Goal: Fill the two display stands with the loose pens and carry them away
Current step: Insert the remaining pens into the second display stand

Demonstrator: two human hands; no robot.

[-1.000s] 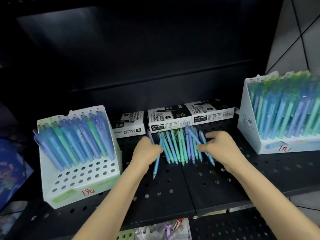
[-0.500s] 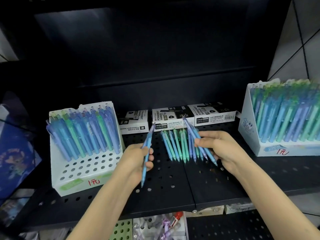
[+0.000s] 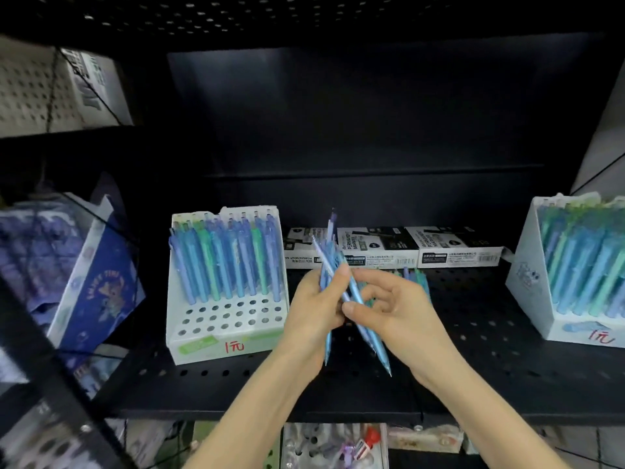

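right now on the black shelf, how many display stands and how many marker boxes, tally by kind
display stands: 2
marker boxes: 3
total: 5

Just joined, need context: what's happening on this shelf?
A person's left hand and right hand together grip a bundle of pens above the shelf. A few loose pens lie on it behind the right hand. The left stand has empty holes in front; the right stand looks full.
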